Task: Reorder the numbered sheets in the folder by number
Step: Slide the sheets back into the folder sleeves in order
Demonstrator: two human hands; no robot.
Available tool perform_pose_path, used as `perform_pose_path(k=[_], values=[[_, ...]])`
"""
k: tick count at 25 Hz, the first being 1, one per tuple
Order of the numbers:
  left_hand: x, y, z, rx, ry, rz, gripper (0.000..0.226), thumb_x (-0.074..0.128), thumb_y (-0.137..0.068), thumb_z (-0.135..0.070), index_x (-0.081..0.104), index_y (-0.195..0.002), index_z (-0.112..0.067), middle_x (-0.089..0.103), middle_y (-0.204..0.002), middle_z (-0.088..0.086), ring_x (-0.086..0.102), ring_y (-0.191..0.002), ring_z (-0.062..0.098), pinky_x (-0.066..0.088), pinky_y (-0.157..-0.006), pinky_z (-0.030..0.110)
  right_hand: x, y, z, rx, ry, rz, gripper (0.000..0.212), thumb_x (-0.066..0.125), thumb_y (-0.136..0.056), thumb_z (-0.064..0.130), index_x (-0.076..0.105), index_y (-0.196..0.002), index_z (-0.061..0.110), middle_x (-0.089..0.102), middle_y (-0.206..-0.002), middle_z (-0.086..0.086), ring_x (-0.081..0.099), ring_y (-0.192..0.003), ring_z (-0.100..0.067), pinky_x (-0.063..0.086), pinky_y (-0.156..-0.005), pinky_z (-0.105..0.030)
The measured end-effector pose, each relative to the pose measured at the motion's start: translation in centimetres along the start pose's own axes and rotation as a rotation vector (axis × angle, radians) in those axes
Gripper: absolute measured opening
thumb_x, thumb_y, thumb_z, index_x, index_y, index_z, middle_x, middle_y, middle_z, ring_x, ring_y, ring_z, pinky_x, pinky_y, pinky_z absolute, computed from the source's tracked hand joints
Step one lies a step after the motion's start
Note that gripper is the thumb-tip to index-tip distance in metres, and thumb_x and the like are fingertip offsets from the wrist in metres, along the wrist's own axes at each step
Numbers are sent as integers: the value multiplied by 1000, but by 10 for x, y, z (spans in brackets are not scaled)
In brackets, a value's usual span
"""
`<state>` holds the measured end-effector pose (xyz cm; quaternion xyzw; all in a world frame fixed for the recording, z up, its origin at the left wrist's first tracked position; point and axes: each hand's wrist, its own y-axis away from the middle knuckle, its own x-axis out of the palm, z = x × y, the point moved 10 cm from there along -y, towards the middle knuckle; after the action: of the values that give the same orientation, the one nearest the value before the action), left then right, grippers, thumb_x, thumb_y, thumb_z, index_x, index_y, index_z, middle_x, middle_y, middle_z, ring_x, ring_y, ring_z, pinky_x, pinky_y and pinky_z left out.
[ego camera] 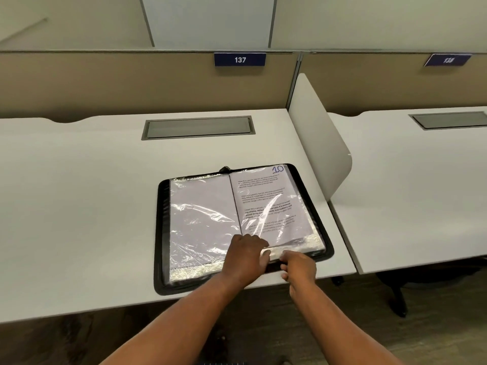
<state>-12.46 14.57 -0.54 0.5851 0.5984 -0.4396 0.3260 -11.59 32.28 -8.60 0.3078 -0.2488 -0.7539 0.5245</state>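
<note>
Your white surface (pixel 92 206) sits in a cubicle with a tan partition (pixel 131 83). The black folder (pixel 159 233) lies open near its front edge, with the sheet (pixel 266 201) marked 10 on the right. Your left hand (pixel 245 259) grips the sleeves (pixel 311 246) at their lower edge with curled fingers, and your right hand (pixel 299 267) pinches them just beside it.

L hand (pixel 243 259), R hand (pixel 299 270) bare; forearms (pixel 184 320) bare to frame edge.
</note>
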Motion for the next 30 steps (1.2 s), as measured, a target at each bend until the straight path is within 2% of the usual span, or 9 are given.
perform_pose_path(k=[2,4,7,13,18,22,24,26,30], values=[[-5,1,18,-49,22,17,34,53,-94,-45,72,-116,-28,72,-113,-8,62,-105,17,38,-96,36,-23,6,5,-114,32,-119,14,61,-93,7,72,-86,8,70,-82,-9,62,-70,-20,49,-61,-33],[-9,5,37,-88,10,35,34,52,-94,-45,70,-117,-29,70,-117,-8,61,-108,18,39,-98,37,-40,15,18,-268,43,-212,11,60,-96,14,71,-98,14,69,-91,-4,63,-79,-19,49,-68,-33],[-15,16,63,-124,2,32,36,54,-93,-45,68,-122,-28,65,-131,-7,59,-119,19,39,-103,38,-43,20,41,-413,124,-221,19,64,-98,20,62,-116,23,64,-113,1,63,-97,-18,52,-84,-37],[-20,47,130,-322,-49,159,57,49,-98,-48,41,-150,-29,21,-167,0,17,-154,22,18,-124,45,-16,7,61,-542,511,-149,46,64,-98,29,53,-142,22,59,-140,-5,59,-124,-26,52,-102,-46],[-14,62,148,-412,-63,243,61,45,-99,-52,32,-154,-30,12,-169,0,4,-156,22,10,-124,49,-10,6,69,-610,774,-232,57,67,-95,40,52,-144,17,60,-141,-7,55,-129,-30,43,-103,-45],[-28,72,164,-618,-87,149,73,47,-96,-60,26,-157,-26,8,-169,6,4,-156,26,14,-123,51,-7,-1,79,-680,918,-283,52,63,-92,48,57,-135,21,63,-132,-3,57,-122,-28,43,-98,-47],[-39,85,182,-801,-34,68,80,53,-91,-62,26,-156,-23,15,-167,10,15,-153,29,25,-119,53,-4,-7,85,-707,974,-273,46,61,-90,49,59,-129,24,66,-123,-1,60,-115,-28,45,-94,-47],[-50,91,191,-927,3,1,86,61,-85,-62,31,-152,-20,38,-157,8,38,-142,29,37,-110,53,-3,-12,95,-740,1009,-240,39,60,-89,47,59,-123,28,68,-116,1,62,-109,-26,47,-92,-47],[-65,84,190,-1042,3,-55,77,70,-82,-49,39,-146,-20,65,-124,5,59,-117,30,39,-98,46,12,-12,107,-907,1115,-146,57,62,-91,39,50,-144,21,55,-145,-2,48,-135,-26,36,-113,-49]])
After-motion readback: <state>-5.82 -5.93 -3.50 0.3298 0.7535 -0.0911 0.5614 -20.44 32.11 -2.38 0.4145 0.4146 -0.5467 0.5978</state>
